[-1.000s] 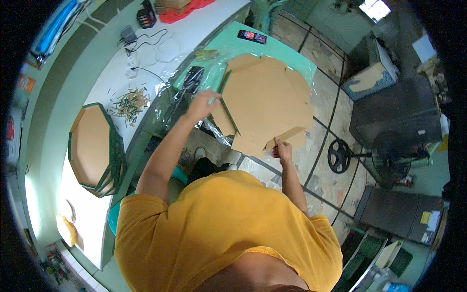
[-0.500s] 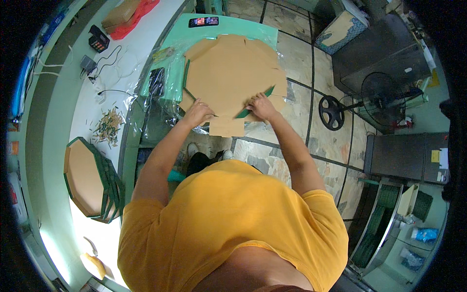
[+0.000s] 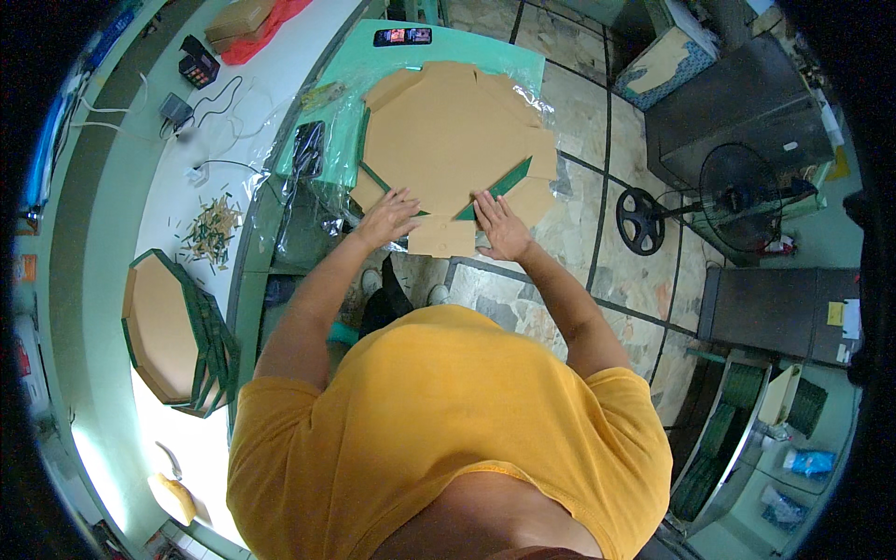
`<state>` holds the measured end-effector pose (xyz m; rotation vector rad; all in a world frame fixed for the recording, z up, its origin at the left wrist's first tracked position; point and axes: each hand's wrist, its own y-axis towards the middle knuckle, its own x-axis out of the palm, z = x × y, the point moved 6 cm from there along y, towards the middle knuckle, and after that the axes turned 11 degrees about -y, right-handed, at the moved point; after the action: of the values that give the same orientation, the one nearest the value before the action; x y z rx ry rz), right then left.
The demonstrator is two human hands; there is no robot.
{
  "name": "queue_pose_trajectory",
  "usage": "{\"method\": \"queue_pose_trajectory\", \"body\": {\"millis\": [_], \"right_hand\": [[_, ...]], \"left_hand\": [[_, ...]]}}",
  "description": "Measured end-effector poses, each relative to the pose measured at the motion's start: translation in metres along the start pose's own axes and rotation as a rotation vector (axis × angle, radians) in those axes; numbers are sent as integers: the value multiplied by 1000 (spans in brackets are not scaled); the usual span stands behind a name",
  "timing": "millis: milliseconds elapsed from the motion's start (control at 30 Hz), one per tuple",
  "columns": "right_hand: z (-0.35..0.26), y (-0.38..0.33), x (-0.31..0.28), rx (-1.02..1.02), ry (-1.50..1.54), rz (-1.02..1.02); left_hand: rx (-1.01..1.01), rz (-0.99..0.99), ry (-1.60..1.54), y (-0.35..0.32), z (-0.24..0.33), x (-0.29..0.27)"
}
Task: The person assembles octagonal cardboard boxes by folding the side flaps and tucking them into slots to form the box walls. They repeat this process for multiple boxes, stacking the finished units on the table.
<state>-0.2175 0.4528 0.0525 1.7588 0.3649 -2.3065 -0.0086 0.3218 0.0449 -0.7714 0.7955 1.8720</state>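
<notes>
A large brown cardboard sheet point(image 3: 448, 131) with many sides and slit flaps lies on a green tabletop point(image 3: 350, 56). Dark green folded edges stand along its left and lower left sides. My left hand point(image 3: 390, 220) rests on the near left edge, fingers stretched out over a green edge. On the near right side, my right hand point(image 3: 504, 229) lies with fingers spread, its fingertips against a folded green flap point(image 3: 504, 184). Between the two hands a plain flap point(image 3: 441, 239) sticks out toward me. Neither hand grips anything that I can see.
On the white counter at left are stacked green-edged cardboard trays point(image 3: 163, 322), a pile of small scraps point(image 3: 213, 231) and an adapter with cables point(image 3: 175, 110). A phone point(image 3: 403, 36) lies at the tabletop's far edge. A black fan point(image 3: 742, 196) stands at right.
My right hand has opened from a closed grip at the green flap and now lies flatter with fingers spread. My left hand's fingers have straightened over the edge. The view has shifted slightly.
</notes>
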Motion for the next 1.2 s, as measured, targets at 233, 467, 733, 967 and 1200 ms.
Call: {"method": "queue_pose_trajectory", "body": {"millis": [233, 467, 733, 967, 1200], "right_hand": [[11, 10, -15, 115, 164, 199], [40, 46, -12, 454, 544, 203], [11, 43, -20, 150, 211, 311], [-7, 48, -4, 120, 286, 184], [1, 42, -40, 204, 373, 261]], "left_hand": [[118, 42, -9, -7, 16, -13], [-341, 130, -170, 20, -28, -3], [-119, 168, 191, 16, 8, -5], [-140, -6, 223, 22, 5, 12], [-118, -9, 115, 35, 41, -38]]}}
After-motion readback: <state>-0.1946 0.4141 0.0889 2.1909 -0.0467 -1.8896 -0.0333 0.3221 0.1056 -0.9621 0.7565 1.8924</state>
